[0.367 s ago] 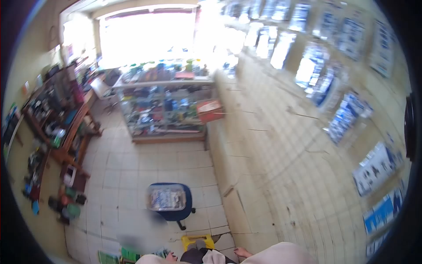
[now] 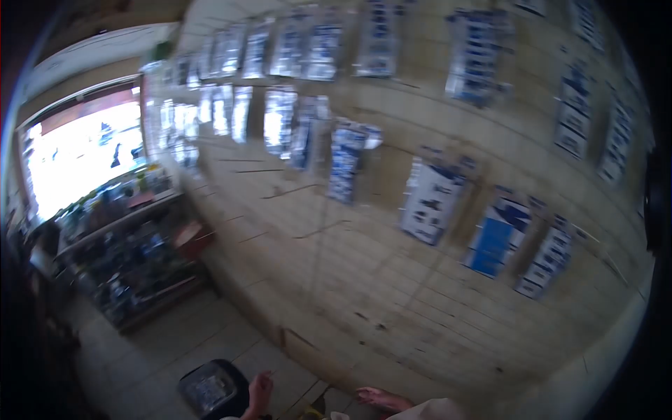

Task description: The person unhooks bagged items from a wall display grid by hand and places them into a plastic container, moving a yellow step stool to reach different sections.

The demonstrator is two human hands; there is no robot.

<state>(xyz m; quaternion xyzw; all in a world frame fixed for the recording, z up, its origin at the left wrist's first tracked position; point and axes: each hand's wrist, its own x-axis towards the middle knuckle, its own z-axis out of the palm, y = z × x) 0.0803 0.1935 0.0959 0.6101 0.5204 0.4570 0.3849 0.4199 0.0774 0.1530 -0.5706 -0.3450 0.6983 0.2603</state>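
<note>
My left hand [image 2: 260,393] is raised at the bottom of the head view, just right of the blue stool seat. Its fingers look curled together; whatever they hold, if anything, is too small and blurred to make out. To the right, my right hand [image 2: 381,399] is low in front of the wall with its fingers stretched out and nothing visible in them. A clear plastic container [image 2: 212,392] rests on the blue stool seat [image 2: 234,378]. Between my hands, a bit of something yellow [image 2: 315,408] shows near the floor.
Packaged goods in clear and blue-white bags [image 2: 434,199] hang from hooks on the slatted wall [image 2: 392,294]. Bare hooks [image 2: 290,190] stick out of it. A glass display case [image 2: 140,259] with a red box [image 2: 192,238] stands at left, before a bright window [image 2: 87,154].
My view has swung right and up toward the wall, so the case and stool now sit further left. My left hand has risen from near my lap; my right hand's fingers now stretch out.
</note>
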